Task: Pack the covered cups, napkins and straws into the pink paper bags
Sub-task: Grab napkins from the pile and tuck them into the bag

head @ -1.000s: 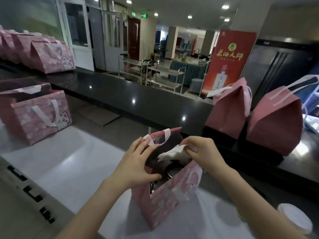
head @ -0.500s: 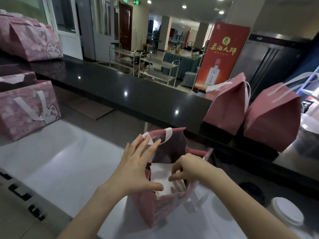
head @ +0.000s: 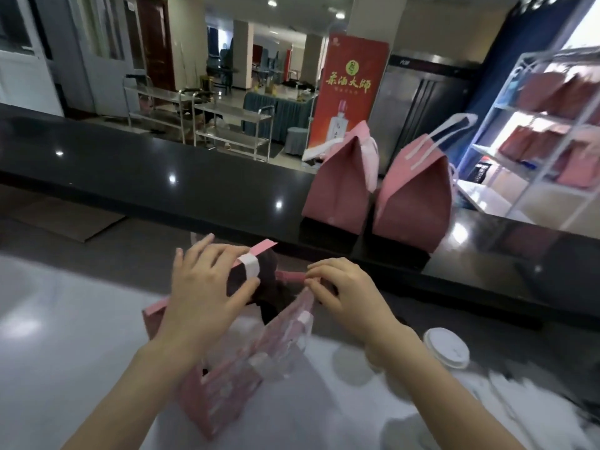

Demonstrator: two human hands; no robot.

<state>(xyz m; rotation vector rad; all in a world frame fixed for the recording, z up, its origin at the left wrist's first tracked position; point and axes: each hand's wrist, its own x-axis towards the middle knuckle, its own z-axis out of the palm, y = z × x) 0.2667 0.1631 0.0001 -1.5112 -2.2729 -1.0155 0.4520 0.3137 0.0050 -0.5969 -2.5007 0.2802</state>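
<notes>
A pink paper bag [head: 227, 381] stands on the white counter in front of me, its mouth partly open and dark inside. My left hand [head: 207, 293] holds the bag's far wall near the white handle strip. My right hand [head: 344, 293] pinches the top rim on the right side. The napkin and whatever else lies inside are hidden. A covered cup with a white lid [head: 446, 347] stands on the counter to the right of my right forearm.
Two closed pink bags [head: 337, 193] [head: 415, 203] stand on the raised black ledge [head: 162, 177] behind. A white rack [head: 535, 138] with more pink bags is at the far right. The white counter [head: 65, 336] stretches to the left.
My right hand has come out of the bag without the napkin and now pinches the rim. My view has swung right; the pink bags at the left have left the frame.
</notes>
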